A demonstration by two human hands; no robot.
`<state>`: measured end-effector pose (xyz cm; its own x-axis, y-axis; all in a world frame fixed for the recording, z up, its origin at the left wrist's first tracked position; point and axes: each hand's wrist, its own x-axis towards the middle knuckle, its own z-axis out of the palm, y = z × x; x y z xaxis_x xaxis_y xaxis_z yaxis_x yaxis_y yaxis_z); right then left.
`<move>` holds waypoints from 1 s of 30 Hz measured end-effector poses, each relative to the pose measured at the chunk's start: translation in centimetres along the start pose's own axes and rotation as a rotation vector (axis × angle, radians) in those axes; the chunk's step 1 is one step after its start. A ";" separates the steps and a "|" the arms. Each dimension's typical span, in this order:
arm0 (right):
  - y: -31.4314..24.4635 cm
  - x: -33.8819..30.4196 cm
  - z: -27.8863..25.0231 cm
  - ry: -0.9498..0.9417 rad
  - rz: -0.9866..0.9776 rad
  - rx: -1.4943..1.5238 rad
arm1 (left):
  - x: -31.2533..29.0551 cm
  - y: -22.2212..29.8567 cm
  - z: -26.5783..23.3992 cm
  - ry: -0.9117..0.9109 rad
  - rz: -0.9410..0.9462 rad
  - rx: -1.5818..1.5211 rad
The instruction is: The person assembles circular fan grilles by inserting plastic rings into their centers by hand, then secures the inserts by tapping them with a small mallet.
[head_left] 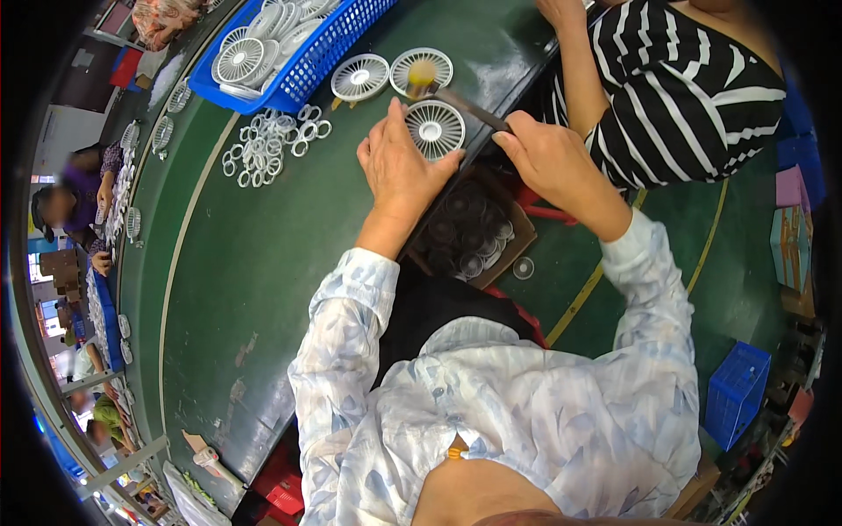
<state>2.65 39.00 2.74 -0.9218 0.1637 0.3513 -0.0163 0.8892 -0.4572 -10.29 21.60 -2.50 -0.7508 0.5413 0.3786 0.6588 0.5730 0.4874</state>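
My left hand [399, 167] holds a round white slotted fan grille [431, 129] at the table's edge, its thumb and fingers at the rim. My right hand [557, 167] grips a hammer [474, 110] by its dark handle. The hammer's yellowish head is over another white grille [443, 70] just beyond; whether they touch is unclear. A third white grille [360, 77] lies flat to the left of that one. Many small white rings [263, 145] are heaped on the green table [263, 280], left of my left hand.
A blue basket [307, 74] full of white grilles stands at the far left. Under the table edge, a cardboard box [517, 232] holds dark and clear round parts. A co-worker in a striped top [684, 88] sits close on the right. A blue crate [738, 394] stands on the floor.
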 end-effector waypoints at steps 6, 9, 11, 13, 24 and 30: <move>1.0 -0.3 0.6 -0.253 0.050 -0.132 | -0.6 -0.1 0.2 -0.014 -0.024 0.038; 1.3 4.2 0.4 0.034 0.029 -0.058 | 0.1 -0.8 -0.2 0.068 0.092 -0.022; 2.5 6.6 1.4 0.162 0.032 -0.062 | 1.9 -2.0 -0.8 0.225 0.195 0.021; 4.0 6.2 3.3 -0.045 0.093 -0.214 | 4.4 -3.8 -2.1 0.360 0.207 0.048; 3.5 4.1 2.7 -0.239 0.100 -0.075 | 1.5 -5.7 -5.9 -0.100 0.421 -0.018; -1.3 1.5 1.4 -0.526 0.116 0.019 | -5.1 -5.2 -7.2 -0.058 0.189 -0.049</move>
<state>0.79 37.46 2.73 -0.9874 0.0200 -0.1567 0.0946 0.8695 -0.4849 -10.23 11.45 -1.29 -0.6088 0.6720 0.4216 0.7839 0.4276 0.4502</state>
